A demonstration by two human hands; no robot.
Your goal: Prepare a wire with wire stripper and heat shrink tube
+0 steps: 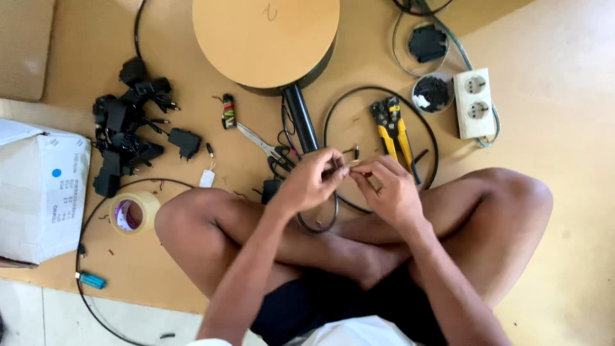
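Mid-frame, just above the crossed legs, both hands meet on a thin black cable (333, 214). The left hand (311, 182) has its grip closed on the cable, and the right hand (391, 189) pinches its end with fingertips (356, 172) almost touching the left's. The cable loops down under the hands. Just above the right hand lies a yellow wire stripper (393, 131); scissors (262, 144) lie above the left. A white socket strip (475, 102) sits upper right, a round board (266, 38) top centre. Far left: black adapters (128, 128), a tape roll (133, 213), a white box (40, 189), all on the floor.
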